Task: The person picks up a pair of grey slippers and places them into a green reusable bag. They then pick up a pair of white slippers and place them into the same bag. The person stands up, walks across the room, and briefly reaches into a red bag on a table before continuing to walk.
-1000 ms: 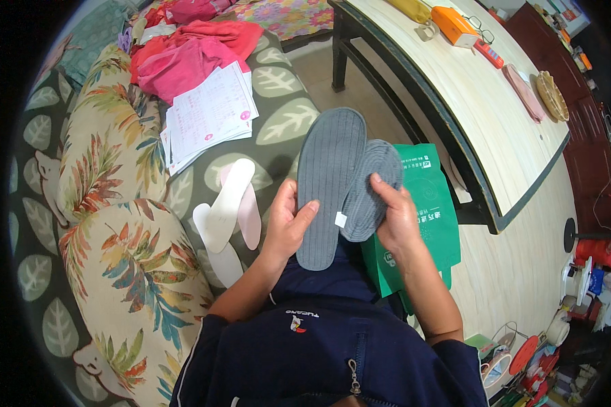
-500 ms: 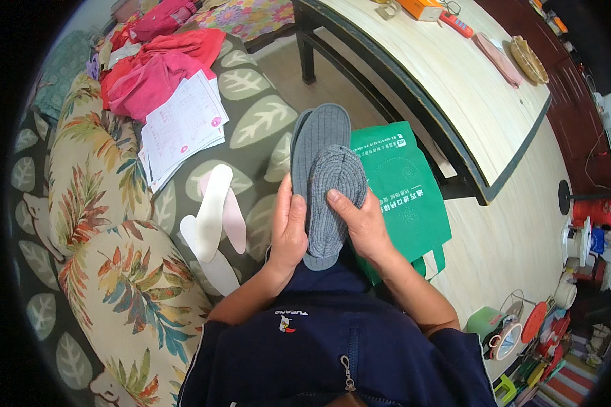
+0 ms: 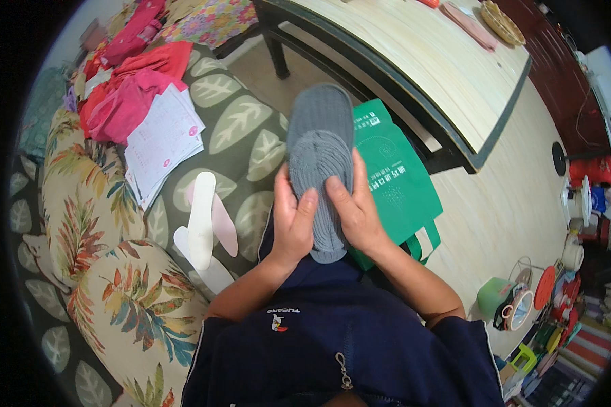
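Note:
My hands hold a stack of grey ridged insoles (image 3: 322, 112) upright in front of my lap. A shorter piece with curved, concentric ridges lies on top, and the longer one behind it shows above. My left hand (image 3: 295, 220) grips the left edge with its thumb on the front. On the opposite edge, my right hand (image 3: 360, 214) grips too, its thumb pressed on the ridged face. The fingers of both hands are mostly hidden behind the stack. Left of my hands, a white insole (image 3: 201, 220) lies across a pink insole (image 3: 225, 230) and another white one (image 3: 217, 275) on the sofa.
Papers (image 3: 163, 139) and pink-red clothes (image 3: 136, 98) lie on the leaf-patterned sofa, beside floral cushions (image 3: 142, 305). A green bag (image 3: 404, 183) stands right of my hands, near a dark-edged table (image 3: 414, 47). A green container (image 3: 494, 296) and clutter stand at the right.
The grey insoles have been brought into line; the one that stuck out at the left is now hidden in the stack. My left hand has shifted its grip. The view has moved slightly.

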A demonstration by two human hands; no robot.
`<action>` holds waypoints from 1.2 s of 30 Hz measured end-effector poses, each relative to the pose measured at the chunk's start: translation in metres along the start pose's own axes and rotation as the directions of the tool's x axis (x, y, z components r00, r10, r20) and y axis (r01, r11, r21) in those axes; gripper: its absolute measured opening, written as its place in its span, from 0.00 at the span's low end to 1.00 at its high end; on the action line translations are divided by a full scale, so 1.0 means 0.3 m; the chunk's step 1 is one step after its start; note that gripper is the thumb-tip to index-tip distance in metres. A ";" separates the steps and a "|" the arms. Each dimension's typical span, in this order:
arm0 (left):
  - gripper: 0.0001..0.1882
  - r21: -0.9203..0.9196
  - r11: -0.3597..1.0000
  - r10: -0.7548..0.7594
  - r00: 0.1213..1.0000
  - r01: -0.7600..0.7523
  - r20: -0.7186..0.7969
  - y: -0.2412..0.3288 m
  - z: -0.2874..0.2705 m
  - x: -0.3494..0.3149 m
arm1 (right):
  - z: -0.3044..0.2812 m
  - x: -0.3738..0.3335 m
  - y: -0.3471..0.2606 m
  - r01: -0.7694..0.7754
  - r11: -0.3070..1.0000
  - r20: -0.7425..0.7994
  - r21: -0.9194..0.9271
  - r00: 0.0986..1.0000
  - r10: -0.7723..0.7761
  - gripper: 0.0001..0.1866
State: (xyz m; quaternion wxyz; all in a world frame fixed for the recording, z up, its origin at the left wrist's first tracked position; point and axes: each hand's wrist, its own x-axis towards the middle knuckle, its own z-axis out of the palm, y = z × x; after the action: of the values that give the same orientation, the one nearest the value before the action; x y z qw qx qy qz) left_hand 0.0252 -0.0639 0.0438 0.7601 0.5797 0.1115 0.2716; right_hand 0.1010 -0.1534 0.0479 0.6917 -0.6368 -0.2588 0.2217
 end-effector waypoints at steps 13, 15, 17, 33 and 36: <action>0.31 0.522 0.632 -0.015 0.664 -0.573 0.748 0.021 0.182 0.055 | -0.527 -0.233 -0.183 -0.155 0.970 -0.477 0.186 0.849 0.227 0.23; 0.30 0.353 0.590 -0.071 0.390 -0.726 0.918 -0.025 0.239 0.001 | -0.634 -0.330 -0.183 -0.168 0.967 -0.536 0.191 0.807 0.246 0.19; 0.27 0.238 0.575 -0.119 0.208 -0.783 0.971 -0.073 0.285 -0.051 | -0.676 -0.413 -0.159 -0.167 0.957 -0.612 0.238 0.739 0.281 0.17; 0.18 0.172 0.954 -0.289 0.596 0.246 0.749 0.420 0.404 0.180 | -0.668 -0.739 -0.120 -0.454 0.768 -0.058 0.452 0.844 0.533 0.34; 0.20 0.189 0.959 -0.278 0.582 0.210 0.764 0.459 0.423 0.151 | -0.616 -0.700 -0.134 -0.497 0.780 0.160 0.379 0.866 0.474 0.33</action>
State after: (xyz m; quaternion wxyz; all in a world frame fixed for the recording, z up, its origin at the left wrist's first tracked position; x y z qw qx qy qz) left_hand 0.0851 -0.1186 0.2184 0.7388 0.6477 -0.1423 -0.1202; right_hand 0.0571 -0.4321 0.0618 0.7210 -0.5167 -0.0530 0.4588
